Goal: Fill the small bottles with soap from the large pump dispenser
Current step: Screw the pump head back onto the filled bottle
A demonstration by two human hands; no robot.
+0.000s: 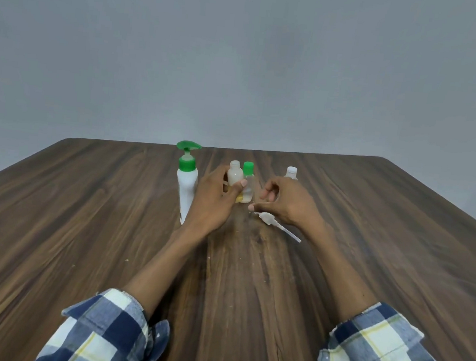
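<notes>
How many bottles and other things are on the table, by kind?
Big pump bottle: 1
Small bottles: 3 (open one, green-capped one, white-capped one)
Loose pump top with tube: 1
Total: 5

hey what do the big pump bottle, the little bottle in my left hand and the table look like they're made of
Pump bottle: opaque white plastic, smooth, with a glossy green pump; likely plastic by its moulded shape.
Small bottle held by the left hand: cloudy, translucent plastic, uncapped.
Table: dark wood grain, matte; whether solid wood or laminate cannot be told.
</notes>
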